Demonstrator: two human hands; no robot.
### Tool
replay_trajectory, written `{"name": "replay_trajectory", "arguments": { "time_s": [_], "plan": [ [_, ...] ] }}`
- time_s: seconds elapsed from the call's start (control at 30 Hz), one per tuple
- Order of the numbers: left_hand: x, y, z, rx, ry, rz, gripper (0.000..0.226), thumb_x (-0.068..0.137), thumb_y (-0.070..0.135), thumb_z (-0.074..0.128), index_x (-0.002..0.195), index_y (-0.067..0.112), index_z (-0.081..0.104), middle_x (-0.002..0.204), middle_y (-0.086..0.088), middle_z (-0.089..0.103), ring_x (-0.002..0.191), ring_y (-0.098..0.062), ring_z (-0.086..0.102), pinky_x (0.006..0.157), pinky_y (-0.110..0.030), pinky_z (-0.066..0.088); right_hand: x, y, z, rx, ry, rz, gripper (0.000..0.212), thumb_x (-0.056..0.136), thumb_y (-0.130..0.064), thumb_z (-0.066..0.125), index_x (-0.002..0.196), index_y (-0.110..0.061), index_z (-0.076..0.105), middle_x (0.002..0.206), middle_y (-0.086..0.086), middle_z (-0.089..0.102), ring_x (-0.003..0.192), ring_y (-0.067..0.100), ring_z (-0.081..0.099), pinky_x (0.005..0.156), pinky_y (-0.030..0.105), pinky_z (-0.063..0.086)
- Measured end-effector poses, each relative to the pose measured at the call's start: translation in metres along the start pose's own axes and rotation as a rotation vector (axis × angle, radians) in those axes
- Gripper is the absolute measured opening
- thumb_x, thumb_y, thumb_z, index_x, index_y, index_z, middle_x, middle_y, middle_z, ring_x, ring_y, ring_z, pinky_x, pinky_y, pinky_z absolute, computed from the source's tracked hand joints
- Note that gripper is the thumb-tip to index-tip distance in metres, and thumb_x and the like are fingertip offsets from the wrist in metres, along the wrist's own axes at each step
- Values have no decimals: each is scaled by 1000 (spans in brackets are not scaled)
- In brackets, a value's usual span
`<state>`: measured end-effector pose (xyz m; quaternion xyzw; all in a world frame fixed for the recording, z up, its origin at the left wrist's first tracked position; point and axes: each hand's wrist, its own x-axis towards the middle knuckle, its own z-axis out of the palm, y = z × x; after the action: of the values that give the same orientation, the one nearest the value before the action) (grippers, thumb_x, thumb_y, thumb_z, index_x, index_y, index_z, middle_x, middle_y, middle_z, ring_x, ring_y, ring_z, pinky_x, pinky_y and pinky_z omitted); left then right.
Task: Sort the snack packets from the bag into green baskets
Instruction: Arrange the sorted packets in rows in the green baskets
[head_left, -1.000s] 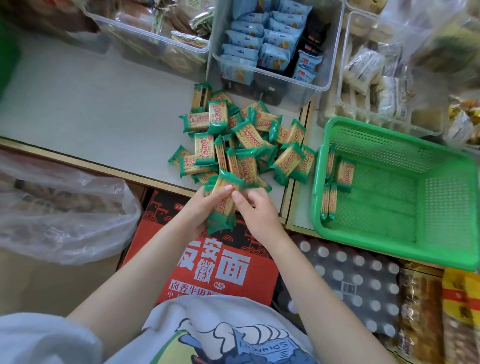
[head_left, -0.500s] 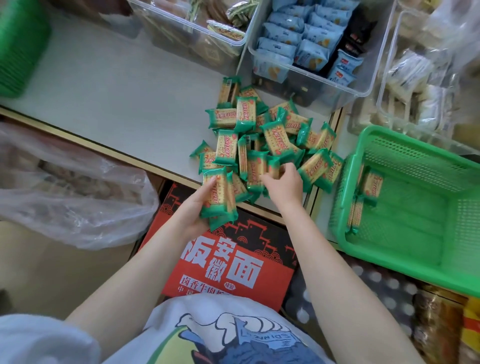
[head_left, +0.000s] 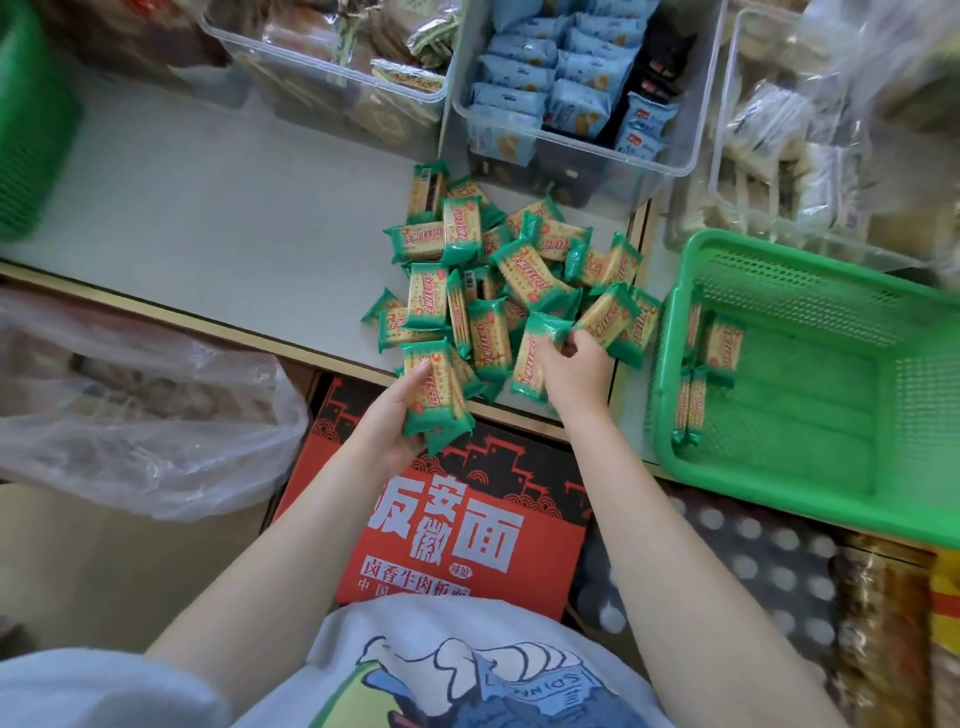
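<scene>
A pile of green cracker packets (head_left: 511, 270) lies on the white shelf, near its front edge. My left hand (head_left: 395, 423) grips a small stack of these packets (head_left: 434, 387) just in front of the shelf edge. My right hand (head_left: 574, 369) pinches one packet (head_left: 535, 353) at the near right side of the pile. The green basket (head_left: 779, 483) stands to the right, with several packets (head_left: 719, 345) upright against its left wall. The clear plastic bag (head_left: 145, 415) lies crumpled at the left, below the shelf.
Clear bins of other snacks (head_left: 571, 98) stand at the back of the shelf (head_left: 208, 223). A stack of green baskets (head_left: 31, 130) sits at the far left. A red noodle carton (head_left: 467, 519) lies under my hands, with more goods to its right.
My right hand left the stack, reached into the pile and took hold of one packet. My left hand kept the stack and held it near the shelf edge.
</scene>
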<state>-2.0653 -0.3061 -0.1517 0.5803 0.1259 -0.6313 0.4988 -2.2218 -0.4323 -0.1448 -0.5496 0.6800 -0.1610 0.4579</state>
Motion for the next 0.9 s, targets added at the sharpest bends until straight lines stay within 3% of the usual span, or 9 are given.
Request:
{"name": "replay_trajectory", "arguments": {
  "time_s": [0.1, 0.23, 0.3, 0.5, 0.57, 0.67, 0.77, 0.83, 0.9],
  "plan": [
    [1, -2, -1, -26, -9, -4, 31, 96, 37, 63, 119, 17, 66, 108, -5, 76, 101, -22, 73, 93, -42, 54, -5, -15, -9, 164, -92, -53, 9, 98, -25, 62, 104, -18, 65, 89, -13, 65, 77, -4, 61, 59, 9, 43],
    [2, -3, 0, -34, -22, -1, 32, 96, 37, 63, 120, 17, 66, 110, -5, 76, 104, -22, 72, 97, -43, 52, 6, -22, 13, -117, -299, -64, 37, 104, -29, 51, 136, -11, 47, 123, 2, 58, 112, 20, 55, 88, 28, 40],
    [1, -3, 2, -16, -30, -5, 30, 96, 37, 62, 118, 17, 66, 106, -4, 77, 104, -22, 71, 98, -43, 51, 8, -18, 27, -164, -329, 11, 49, 104, -27, 52, 146, -11, 33, 135, 5, 52, 120, 23, 51, 92, 32, 39],
    [1, -1, -3, 16, -52, -9, 39, 94, 39, 64, 127, 17, 65, 118, -7, 73, 114, -25, 67, 107, -46, 46, 5, -13, 35, -142, -256, 64, 48, 94, -31, 70, 134, -9, 54, 129, 5, 62, 112, 21, 59, 85, 30, 43],
    [-2, 1, -4, 25, -35, -7, 39, 94, 38, 64, 127, 16, 64, 116, -7, 74, 113, -26, 68, 103, -45, 48, -1, -18, 28, -118, -254, 79, 45, 93, -33, 70, 130, -11, 58, 121, 1, 64, 107, 18, 60, 85, 30, 43],
    [-8, 2, -5, 71, -42, 18, 42, 94, 35, 64, 131, 15, 59, 116, -7, 74, 109, -26, 69, 92, -41, 53, -21, -32, 3, 251, -241, 215, 28, 95, -27, 64, 119, -13, 63, 106, -1, 68, 103, 20, 64, 92, 41, 53],
    [-22, 3, -1, 123, -100, 32, 44, 97, 34, 58, 136, 15, 55, 119, -10, 72, 108, -27, 70, 92, -42, 53, -52, -40, -29, 650, -391, 223, 14, 99, -14, 52, 104, -14, 65, 95, 4, 66, 94, 20, 63, 91, 45, 52],
    [-36, 5, 10, 168, -182, 41, 45, 99, 43, 50, 134, 16, 58, 124, -13, 70, 110, -29, 69, 97, -43, 50, -76, -39, -39, 592, -462, 124, 16, 97, -17, 51, 105, -15, 64, 97, 0, 69, 96, 16, 65, 92, 39, 51],
    [-50, 4, 32, 242, -260, 43, 59, 91, 61, 50, 131, 19, 60, 123, -12, 70, 112, -30, 68, 99, -44, 50, -93, -29, -40, 330, -478, 22, 31, 93, -28, 51, 123, -23, 60, 114, -3, 68, 110, 13, 62, 102, 41, 48]
  ]
}}
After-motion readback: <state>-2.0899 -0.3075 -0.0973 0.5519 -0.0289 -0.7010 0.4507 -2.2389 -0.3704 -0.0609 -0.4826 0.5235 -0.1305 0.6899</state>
